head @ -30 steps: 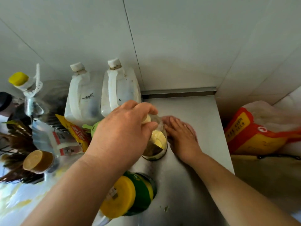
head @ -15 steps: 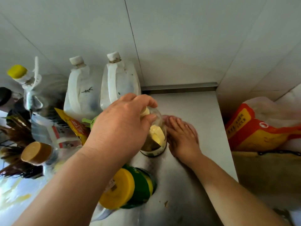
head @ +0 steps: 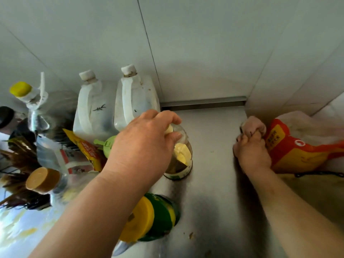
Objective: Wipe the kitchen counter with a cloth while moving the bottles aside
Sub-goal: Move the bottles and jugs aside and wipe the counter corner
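while the left hand [head: 143, 146] curls its fingers round the top of a small clear bottle with a yellow label [head: 181, 161], upright on the brushed steel counter [head: 214, 192], the right hand [head: 251, 151] clutches a bunched pinkish cloth [head: 254, 124] at the counter's right edge, against an orange-red printed sack [head: 297, 153]. two white plastic jugs [head: 93, 108] stand just behind the bottle.

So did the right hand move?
Yes. The right hand slid right with the cloth, from the glass bottle to the counter edge by the orange bag.

Bunched pink cloth [head: 253, 125], clear bottle [head: 181, 161] on steel counter [head: 214, 192]
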`<state>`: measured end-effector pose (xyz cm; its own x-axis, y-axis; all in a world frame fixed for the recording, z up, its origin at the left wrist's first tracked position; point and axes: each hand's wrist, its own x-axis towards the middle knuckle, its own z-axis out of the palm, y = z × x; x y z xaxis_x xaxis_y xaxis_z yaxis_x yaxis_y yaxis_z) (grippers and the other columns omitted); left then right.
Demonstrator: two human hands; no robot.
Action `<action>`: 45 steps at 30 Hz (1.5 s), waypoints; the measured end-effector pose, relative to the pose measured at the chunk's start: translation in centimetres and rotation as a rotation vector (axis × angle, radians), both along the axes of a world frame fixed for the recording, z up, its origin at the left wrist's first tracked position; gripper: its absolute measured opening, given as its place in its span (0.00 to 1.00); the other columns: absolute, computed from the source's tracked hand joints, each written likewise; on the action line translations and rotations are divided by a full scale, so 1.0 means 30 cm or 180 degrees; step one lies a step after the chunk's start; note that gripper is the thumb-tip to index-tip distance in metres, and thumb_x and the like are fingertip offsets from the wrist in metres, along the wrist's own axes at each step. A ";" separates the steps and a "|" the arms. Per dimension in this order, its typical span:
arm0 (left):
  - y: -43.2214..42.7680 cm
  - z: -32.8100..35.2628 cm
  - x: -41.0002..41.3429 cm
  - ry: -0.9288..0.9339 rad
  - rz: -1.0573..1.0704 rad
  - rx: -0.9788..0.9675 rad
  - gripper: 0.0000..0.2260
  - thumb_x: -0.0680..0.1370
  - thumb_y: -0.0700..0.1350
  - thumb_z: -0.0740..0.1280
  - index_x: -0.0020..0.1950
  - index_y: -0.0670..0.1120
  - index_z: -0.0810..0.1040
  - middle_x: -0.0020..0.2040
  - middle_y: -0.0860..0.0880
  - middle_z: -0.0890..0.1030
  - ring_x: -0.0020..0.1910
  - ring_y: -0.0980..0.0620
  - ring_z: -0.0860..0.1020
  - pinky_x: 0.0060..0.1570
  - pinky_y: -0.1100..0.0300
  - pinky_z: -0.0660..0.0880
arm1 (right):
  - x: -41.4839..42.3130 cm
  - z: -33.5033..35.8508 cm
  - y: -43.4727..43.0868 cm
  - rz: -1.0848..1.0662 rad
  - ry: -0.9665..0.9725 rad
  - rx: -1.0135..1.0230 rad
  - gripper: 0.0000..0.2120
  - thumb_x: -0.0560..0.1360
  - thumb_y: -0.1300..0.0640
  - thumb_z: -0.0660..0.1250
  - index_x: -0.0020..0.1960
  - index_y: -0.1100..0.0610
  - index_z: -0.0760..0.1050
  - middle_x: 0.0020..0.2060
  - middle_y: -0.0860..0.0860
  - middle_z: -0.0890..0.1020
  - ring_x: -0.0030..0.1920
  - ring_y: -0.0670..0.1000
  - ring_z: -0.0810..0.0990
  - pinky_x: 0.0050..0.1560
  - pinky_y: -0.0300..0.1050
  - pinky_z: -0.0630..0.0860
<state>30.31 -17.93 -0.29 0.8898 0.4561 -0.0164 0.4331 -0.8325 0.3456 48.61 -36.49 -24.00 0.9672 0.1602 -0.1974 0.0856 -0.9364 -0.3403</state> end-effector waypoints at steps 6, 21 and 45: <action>-0.021 0.001 0.041 -0.0016 0.0002 -0.0020 0.11 0.77 0.55 0.61 0.59 0.63 0.71 0.57 0.58 0.74 0.48 0.57 0.70 0.43 0.61 0.70 | -0.328 -0.022 -0.124 0.0198 -0.0460 -0.0472 0.30 0.77 0.49 0.60 0.73 0.64 0.61 0.67 0.65 0.69 0.66 0.64 0.69 0.66 0.56 0.68; -0.017 0.006 0.064 0.0079 0.0076 -0.0070 0.10 0.77 0.54 0.61 0.57 0.65 0.71 0.51 0.64 0.69 0.47 0.59 0.70 0.36 0.68 0.64 | -0.169 -0.095 0.043 0.1928 -0.0387 0.0133 0.35 0.76 0.44 0.58 0.78 0.46 0.47 0.78 0.49 0.52 0.78 0.52 0.50 0.76 0.51 0.42; -0.064 0.033 0.238 -0.0682 0.0021 -0.0003 0.15 0.76 0.48 0.64 0.62 0.59 0.70 0.59 0.51 0.74 0.54 0.47 0.75 0.48 0.55 0.72 | -0.265 0.216 0.009 0.0769 0.0173 0.1569 0.44 0.65 0.28 0.66 0.74 0.39 0.50 0.71 0.41 0.58 0.73 0.49 0.57 0.68 0.53 0.66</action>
